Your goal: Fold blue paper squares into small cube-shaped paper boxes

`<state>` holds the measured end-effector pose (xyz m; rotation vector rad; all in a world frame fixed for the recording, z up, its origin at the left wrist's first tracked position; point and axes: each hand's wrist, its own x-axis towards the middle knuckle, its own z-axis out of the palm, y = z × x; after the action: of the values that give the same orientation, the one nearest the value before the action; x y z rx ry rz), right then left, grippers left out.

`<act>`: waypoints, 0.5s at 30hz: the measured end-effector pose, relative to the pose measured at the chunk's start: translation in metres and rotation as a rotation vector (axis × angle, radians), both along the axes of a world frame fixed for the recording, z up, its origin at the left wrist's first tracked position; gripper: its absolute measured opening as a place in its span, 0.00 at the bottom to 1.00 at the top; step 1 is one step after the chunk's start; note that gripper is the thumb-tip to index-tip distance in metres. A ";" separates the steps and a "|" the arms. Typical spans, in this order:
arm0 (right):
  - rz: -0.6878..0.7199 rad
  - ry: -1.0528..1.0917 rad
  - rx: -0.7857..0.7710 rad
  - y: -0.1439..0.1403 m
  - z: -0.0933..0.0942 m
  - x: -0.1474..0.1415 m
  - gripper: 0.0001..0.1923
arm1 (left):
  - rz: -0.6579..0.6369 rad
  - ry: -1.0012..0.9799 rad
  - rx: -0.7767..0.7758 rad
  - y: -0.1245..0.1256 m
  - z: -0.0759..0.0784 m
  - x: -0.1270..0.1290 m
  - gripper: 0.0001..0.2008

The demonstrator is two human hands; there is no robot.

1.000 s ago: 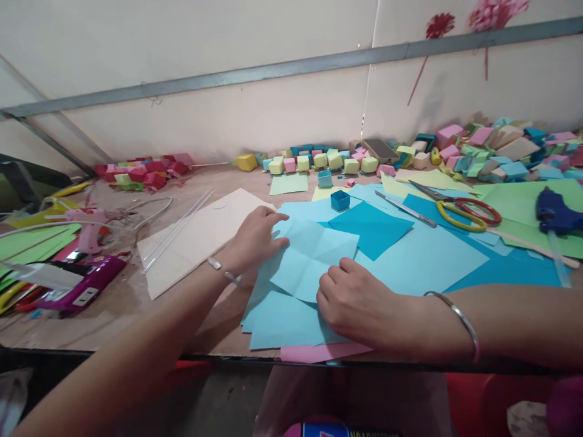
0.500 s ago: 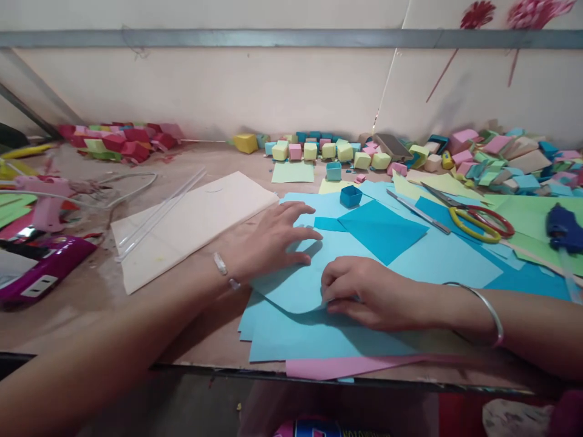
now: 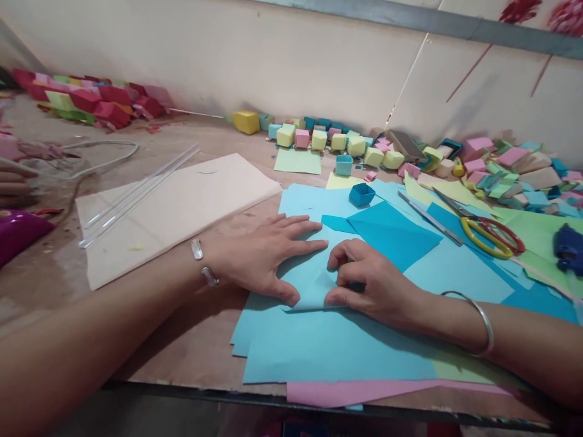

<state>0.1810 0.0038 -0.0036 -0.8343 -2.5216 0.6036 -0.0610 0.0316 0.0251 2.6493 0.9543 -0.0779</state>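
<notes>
A light blue paper sheet (image 3: 310, 276) lies folded over on a stack of light blue sheets (image 3: 328, 346) near the table's front edge. My left hand (image 3: 262, 252) lies flat on the folded sheet, fingers spread, thumb on the fold's near edge. My right hand (image 3: 371, 282) presses on the same sheet from the right, its thumb and forefinger pinching the fold's near edge. A darker blue square (image 3: 392, 233) lies just behind my right hand. A small dark blue paper box (image 3: 362, 194) stands farther back.
A cream board (image 3: 182, 203) with clear glue sticks (image 3: 136, 194) lies at left. Scissors (image 3: 489, 233), a metal ruler (image 3: 430, 217) and a blue glue gun (image 3: 569, 249) sit at right. Coloured paper cubes (image 3: 337, 142) line the wall. Another person's fingers (image 3: 13, 182) show at far left.
The light blue sheet, open and creased a second ago, has been folded over. Both hands moved together onto the fold and press it flat. The camera tilted down and left.
</notes>
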 end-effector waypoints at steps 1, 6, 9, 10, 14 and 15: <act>-0.009 -0.008 -0.002 -0.001 0.000 0.000 0.13 | 0.002 -0.006 -0.008 -0.001 0.000 0.000 0.44; 0.003 -0.037 0.049 0.000 -0.002 -0.002 0.13 | 0.016 -0.033 -0.020 -0.002 -0.002 0.001 0.45; 0.014 -0.051 0.088 0.001 -0.004 -0.003 0.14 | 0.007 -0.031 -0.029 -0.002 -0.003 -0.001 0.45; 0.015 -0.056 0.091 0.002 -0.005 -0.003 0.14 | 0.000 -0.025 -0.037 -0.001 -0.003 -0.001 0.44; 0.017 -0.072 0.093 0.003 -0.005 -0.003 0.15 | 0.023 -0.066 -0.077 -0.001 -0.004 -0.001 0.32; 0.019 -0.075 0.095 0.004 -0.005 -0.003 0.15 | 0.036 -0.082 -0.077 -0.001 -0.004 0.000 0.31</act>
<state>0.1778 0.0076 -0.0087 -0.8135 -2.6055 0.4623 -0.0612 0.0304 0.0209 2.5431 0.9526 0.0023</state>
